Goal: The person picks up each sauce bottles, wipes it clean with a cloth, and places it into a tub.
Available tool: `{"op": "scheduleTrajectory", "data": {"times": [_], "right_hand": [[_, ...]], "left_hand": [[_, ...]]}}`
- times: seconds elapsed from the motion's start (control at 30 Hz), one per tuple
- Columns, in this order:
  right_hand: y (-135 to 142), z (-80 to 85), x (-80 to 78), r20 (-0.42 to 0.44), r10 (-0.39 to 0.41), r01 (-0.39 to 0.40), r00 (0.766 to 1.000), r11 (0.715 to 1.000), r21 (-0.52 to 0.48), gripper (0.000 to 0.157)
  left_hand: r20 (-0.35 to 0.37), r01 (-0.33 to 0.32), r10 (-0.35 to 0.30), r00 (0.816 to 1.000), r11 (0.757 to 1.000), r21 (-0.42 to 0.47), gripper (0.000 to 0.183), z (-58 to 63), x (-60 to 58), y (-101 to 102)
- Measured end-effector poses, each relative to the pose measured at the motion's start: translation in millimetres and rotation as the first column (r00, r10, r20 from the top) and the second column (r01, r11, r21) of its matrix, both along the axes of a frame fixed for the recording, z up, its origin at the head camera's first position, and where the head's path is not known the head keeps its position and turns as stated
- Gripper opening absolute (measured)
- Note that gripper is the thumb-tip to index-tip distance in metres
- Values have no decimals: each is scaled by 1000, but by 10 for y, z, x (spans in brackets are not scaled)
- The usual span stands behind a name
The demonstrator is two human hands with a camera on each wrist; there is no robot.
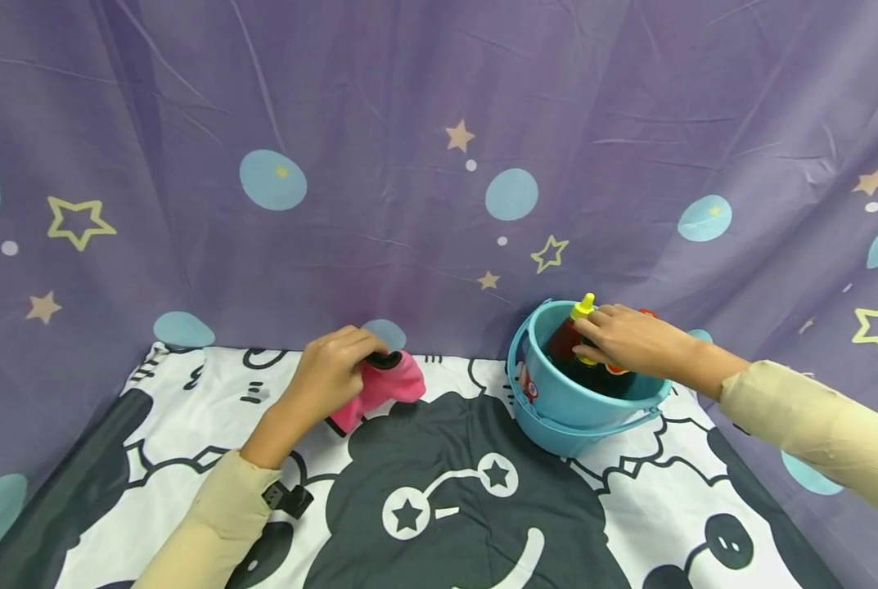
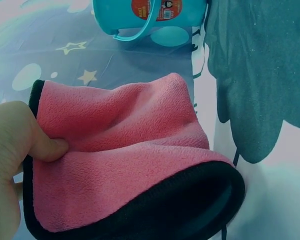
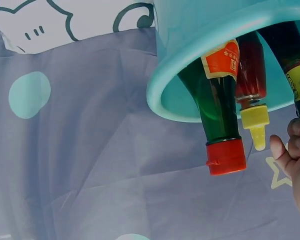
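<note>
My left hand (image 1: 321, 372) pinches a pink cloth (image 1: 390, 383) with black edging by one side, above the patterned sheet. In the left wrist view the thumb presses on the cloth's pink face, and the cloth sags in folds. On the right, my right hand (image 1: 630, 337) reaches into a light blue bucket (image 1: 571, 403). In the right wrist view its fingers grip a dark bottle (image 3: 288, 47) with a yellow neck label. Beside that bottle are a red sauce bottle (image 3: 251, 70) with a yellow nozzle cap and a green glass bottle (image 3: 217, 112) with a red cap.
A black-and-white cartoon sheet (image 1: 483, 515) covers the surface. Behind it hangs a purple curtain (image 1: 409, 270) with stars and blue spots. The bucket's blue handle (image 1: 514, 360) hangs down its side. A small black device (image 1: 287, 499) sits on the left sleeve.
</note>
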State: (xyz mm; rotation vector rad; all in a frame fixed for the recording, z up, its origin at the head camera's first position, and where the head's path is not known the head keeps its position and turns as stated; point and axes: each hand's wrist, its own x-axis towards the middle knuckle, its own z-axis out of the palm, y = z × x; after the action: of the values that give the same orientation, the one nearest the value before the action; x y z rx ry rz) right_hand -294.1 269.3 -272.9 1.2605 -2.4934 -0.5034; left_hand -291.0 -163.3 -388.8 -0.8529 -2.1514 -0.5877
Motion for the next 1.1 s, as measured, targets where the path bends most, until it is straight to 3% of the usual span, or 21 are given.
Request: {"op": "scheduleTrajectory", "data": {"times": [0.53, 0.9, 1.1], "right_hand": [[103, -57, -37, -122, 123, -113, 985, 990, 88, 25], [130, -33, 46, -172, 156, -141, 973, 985, 95, 28], [90, -5, 82, -177, 133, -111, 975, 985, 129, 23]], "left_hand": [[-1, 5, -5, 1000, 1000, -12, 45, -50, -9, 21], [-50, 12, -12, 999, 1000, -4, 44, 36, -10, 41], [-130, 9, -8, 991, 1000, 10, 44, 80, 33, 101]]}}
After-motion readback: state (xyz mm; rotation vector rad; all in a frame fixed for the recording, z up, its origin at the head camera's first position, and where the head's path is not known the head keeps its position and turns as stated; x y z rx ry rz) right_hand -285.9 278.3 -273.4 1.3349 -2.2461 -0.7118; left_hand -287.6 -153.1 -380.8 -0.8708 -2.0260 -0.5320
